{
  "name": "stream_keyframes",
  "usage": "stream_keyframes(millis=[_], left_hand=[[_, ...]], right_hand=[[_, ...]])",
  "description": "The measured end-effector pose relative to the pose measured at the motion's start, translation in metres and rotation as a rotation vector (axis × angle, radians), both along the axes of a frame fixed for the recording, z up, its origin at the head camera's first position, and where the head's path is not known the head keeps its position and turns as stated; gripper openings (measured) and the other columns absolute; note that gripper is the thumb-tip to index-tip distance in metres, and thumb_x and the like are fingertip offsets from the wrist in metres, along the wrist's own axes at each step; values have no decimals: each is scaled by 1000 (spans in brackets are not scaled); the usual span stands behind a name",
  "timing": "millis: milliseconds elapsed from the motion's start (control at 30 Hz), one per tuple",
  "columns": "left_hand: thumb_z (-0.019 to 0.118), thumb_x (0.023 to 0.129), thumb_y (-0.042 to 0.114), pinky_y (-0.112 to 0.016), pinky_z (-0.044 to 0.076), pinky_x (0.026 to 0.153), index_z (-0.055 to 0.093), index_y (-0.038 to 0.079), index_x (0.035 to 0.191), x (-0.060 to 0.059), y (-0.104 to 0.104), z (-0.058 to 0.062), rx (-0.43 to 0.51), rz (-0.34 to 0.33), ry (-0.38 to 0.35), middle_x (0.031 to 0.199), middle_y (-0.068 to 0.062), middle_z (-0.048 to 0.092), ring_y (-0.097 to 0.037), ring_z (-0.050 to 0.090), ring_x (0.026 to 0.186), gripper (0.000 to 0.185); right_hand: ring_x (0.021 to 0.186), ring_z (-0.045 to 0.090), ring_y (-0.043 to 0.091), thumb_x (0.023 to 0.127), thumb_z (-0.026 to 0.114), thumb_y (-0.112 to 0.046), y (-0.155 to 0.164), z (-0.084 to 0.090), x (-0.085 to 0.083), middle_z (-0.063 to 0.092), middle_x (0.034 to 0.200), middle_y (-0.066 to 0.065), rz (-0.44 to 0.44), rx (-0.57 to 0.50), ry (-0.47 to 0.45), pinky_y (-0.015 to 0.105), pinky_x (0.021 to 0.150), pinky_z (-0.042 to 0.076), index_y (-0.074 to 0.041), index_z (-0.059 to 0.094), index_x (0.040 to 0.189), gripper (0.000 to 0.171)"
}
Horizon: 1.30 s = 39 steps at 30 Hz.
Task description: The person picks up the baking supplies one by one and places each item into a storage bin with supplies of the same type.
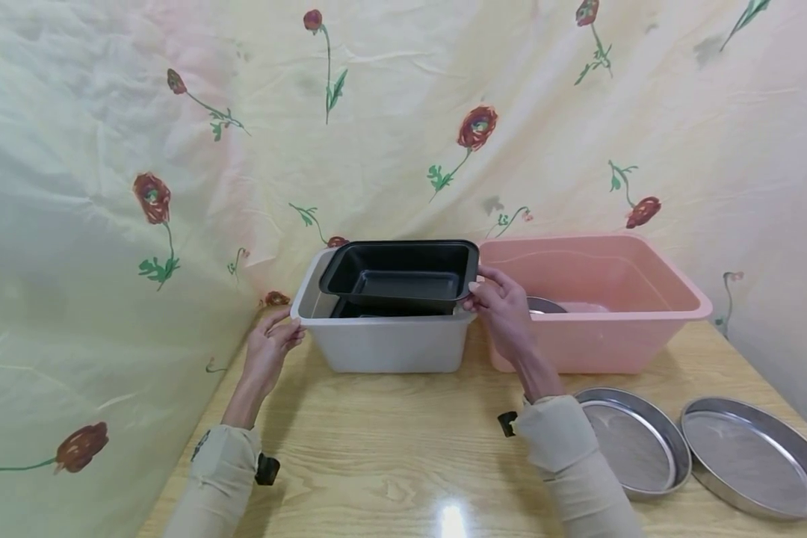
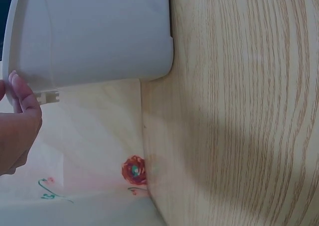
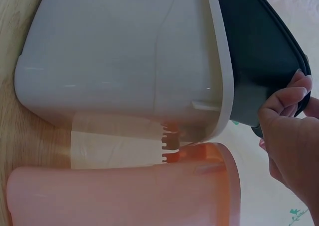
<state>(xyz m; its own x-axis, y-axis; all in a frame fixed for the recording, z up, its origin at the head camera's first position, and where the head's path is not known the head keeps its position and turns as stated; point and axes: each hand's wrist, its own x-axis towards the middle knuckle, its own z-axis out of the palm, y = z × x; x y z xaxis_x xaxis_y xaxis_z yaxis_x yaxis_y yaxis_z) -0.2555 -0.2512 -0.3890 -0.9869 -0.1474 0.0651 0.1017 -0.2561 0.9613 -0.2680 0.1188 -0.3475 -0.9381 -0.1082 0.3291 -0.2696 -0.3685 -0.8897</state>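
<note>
A black loaf pan sits tilted above the white plastic bin, its base dipping below the bin's rim. My right hand pinches the pan's right front corner, thumb on top of the lip. In the right wrist view the fingers curl round the edge of the dark pan, which sticks up past the bin's rim. Another dark piece shows inside the bin, mostly hidden under the pan. At the bin's left front corner my left hand grips the rim, as the left wrist view also shows.
Right of the white bin stands a pink bin with a round metal pan inside. Two round metal pans lie at the front right of the wooden table. Flowered cloth hangs behind and along both sides.
</note>
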Motion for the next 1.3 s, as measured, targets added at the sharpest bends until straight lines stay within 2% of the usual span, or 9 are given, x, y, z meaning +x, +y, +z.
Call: stream_keyframes(millis=[400, 633, 867, 1000, 1100, 1300], left_hand=[[58, 93, 1, -22, 54, 75, 39, -9, 132, 0, -3, -2, 13, -18, 9, 78, -3, 68, -13, 64, 74, 45], [58, 93, 0, -21, 55, 73, 39, -9, 133, 0, -2, -2, 1, -4, 5, 78, -3, 68, -12, 64, 73, 45], [59, 93, 0, -20, 54, 72, 40, -9, 131, -1, -1, -2, 9, -2, 1, 78, -3, 68, -13, 64, 73, 44], [59, 93, 1, -19, 54, 70, 39, -9, 130, -1, -1, -3, 16, -6, 6, 77, -3, 67, -13, 64, 73, 44], [59, 93, 1, -19, 54, 70, 40, -9, 130, -2, -1, -3, 15, -3, 12, 77, -3, 67, -13, 64, 72, 43], [58, 93, 0, -22, 55, 74, 40, -8, 131, -1, -2, -2, 6, 7, 10, 77, -3, 67, -13, 64, 73, 43]], right_hand=[[70, 58, 17, 98, 48, -2, -9, -3, -7, 64, 85, 9, 23, 8, -4, 21, 68, 53, 11, 34, 136, 43], [68, 59, 15, 97, 48, -3, -13, -6, -11, 65, 80, 6, -1, 74, -15, 23, 69, 54, 12, 36, 134, 41], [71, 59, 15, 99, 47, -5, -18, -7, -16, 65, 85, 8, 14, 151, -11, 23, 71, 54, 8, 35, 138, 43], [83, 62, 18, 100, 45, -2, -21, -8, -19, 65, 96, 12, 55, 181, -5, 28, 80, 54, 3, 37, 140, 41], [89, 62, 21, 101, 44, -3, -22, -7, -19, 63, 102, 16, 71, 199, 16, 33, 86, 53, -1, 44, 136, 36], [86, 60, 22, 101, 45, -9, -19, -6, -13, 62, 97, 16, 63, 207, 20, 34, 83, 53, -2, 51, 131, 31]])
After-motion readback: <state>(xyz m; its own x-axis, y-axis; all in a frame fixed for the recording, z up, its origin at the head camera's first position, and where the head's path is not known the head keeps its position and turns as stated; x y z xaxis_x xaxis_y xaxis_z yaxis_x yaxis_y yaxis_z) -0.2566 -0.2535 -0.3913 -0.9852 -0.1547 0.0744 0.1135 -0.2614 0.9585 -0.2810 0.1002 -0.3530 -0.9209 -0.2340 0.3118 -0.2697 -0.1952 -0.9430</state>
